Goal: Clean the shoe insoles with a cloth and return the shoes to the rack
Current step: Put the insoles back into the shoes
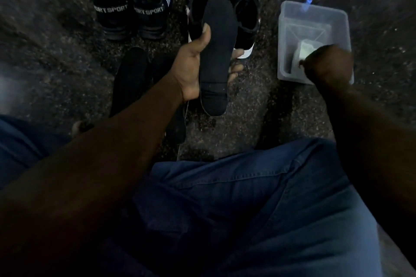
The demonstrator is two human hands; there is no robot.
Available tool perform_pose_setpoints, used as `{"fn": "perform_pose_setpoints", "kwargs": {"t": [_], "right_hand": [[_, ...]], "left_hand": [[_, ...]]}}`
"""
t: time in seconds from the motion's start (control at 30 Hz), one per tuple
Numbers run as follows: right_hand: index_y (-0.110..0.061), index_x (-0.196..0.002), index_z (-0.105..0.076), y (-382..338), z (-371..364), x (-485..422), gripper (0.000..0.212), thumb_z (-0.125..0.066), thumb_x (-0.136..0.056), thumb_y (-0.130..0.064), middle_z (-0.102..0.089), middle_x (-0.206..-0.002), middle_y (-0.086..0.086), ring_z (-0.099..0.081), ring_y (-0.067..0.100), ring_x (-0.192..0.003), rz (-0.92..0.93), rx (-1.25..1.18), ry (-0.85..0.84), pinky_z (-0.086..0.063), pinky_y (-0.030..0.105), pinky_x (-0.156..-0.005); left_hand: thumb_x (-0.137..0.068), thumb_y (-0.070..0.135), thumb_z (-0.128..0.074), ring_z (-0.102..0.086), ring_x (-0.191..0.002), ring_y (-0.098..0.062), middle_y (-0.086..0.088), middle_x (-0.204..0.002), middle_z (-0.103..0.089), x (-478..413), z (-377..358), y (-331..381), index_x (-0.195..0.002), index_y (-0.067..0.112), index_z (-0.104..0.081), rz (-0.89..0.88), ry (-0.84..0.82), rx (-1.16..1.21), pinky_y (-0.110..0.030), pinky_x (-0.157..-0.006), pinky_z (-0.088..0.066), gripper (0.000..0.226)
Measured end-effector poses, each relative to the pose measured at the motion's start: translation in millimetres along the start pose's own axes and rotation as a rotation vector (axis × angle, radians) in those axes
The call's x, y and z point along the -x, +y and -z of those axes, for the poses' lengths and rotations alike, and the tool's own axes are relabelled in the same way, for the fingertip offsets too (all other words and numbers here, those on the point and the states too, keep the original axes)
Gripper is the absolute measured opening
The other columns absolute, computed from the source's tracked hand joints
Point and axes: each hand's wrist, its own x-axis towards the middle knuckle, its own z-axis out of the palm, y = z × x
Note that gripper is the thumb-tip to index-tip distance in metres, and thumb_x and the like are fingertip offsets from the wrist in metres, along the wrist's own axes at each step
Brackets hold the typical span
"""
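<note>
While the left hand (pixel 191 67) keeps its grip closed around a black insole (pixel 216 56), thumb on one edge and fingers curled behind, the right hand (pixel 328 63) reaches into a clear tub (pixel 292 20) at a pale cloth (pixel 301 54) (whether it has closed on it I cannot tell). Wiping looks about to begin; the cloth must come to the insole. Two pairs of shoes (pixel 132 11) wait on the floor beyond.

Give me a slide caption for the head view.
Left hand holds black insole; right hand reaches into clear tub.
</note>
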Motion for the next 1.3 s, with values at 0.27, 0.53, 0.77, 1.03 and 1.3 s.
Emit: {"fn": "perform_pose_setpoints", "kwargs": {"t": [0.27, 0.53, 0.77, 1.03, 1.3], "right_hand": [[-0.031, -0.093, -0.067, -91.3, 22.1, 119.0, 0.018, -0.073, -0.082, -0.017, -0.075, -0.091, -0.003, -0.073, 0.019, -0.086, 0.336, -0.863, -0.100, -0.060, 0.045, -0.086], [-0.017, -0.100, -0.079, -125.1, -8.8, 191.6, 0.018, -0.071, -0.085, -0.021, -0.078, -0.096, 0.006, -0.072, 0.026, -0.086, 0.609, -0.539, 0.108, -0.057, 0.035, -0.074], [-0.015, -0.085, -0.072, -106.4, -19.9, 176.0, 0.017, -0.061, -0.084, -0.027, -0.069, -0.083, 0.012, -0.062, 0.037, -0.078, 0.607, -0.198, 0.224, -0.047, 0.041, -0.062], [-0.016, -0.088, -0.072, -77.3, -7.4, 155.2, 0.016, -0.065, -0.083, -0.030, -0.072, -0.088, 0.004, -0.066, 0.027, -0.081, 0.353, -0.457, 0.257, -0.053, 0.041, -0.071], [-0.020, -0.087, -0.071, -97.7, -23.3, 179.8, 0.012, -0.065, -0.080, -0.028, -0.070, -0.087, 0.008, -0.063, 0.035, -0.086, 0.726, -0.224, 0.087, -0.049, 0.043, -0.073]], "left_hand": [[-0.104, 0.061, -0.035, -0.063, -0.110, -0.034, -0.020, -0.135, -0.058, 3.6, -1.6, -11.6, -0.145, 0.001, -0.047, -0.005, 0.004, 0.108, -0.048, -0.101, -0.051, 0.074], [-0.106, 0.059, -0.037, -0.058, -0.122, -0.042, -0.028, -0.144, -0.056, 1.6, -1.4, -16.0, -0.144, 0.000, -0.052, -0.048, 0.122, 0.140, -0.060, -0.120, -0.032, 0.072], [-0.104, 0.066, -0.030, -0.059, -0.128, -0.041, -0.023, -0.140, -0.060, 2.7, -2.6, -13.9, -0.151, 0.001, -0.045, -0.045, 0.139, 0.246, -0.059, -0.108, -0.048, 0.081], [-0.106, 0.063, -0.029, -0.052, -0.138, -0.041, -0.024, -0.140, -0.059, 5.5, 6.7, -4.4, -0.143, 0.001, -0.051, -0.094, 0.134, 0.288, -0.059, -0.117, -0.038, 0.075], [-0.107, 0.059, -0.028, -0.050, -0.139, -0.042, -0.026, -0.148, -0.052, 10.0, -4.6, -13.5, -0.148, -0.001, -0.047, -0.068, 0.144, 0.226, -0.056, -0.117, -0.040, 0.075]]}}
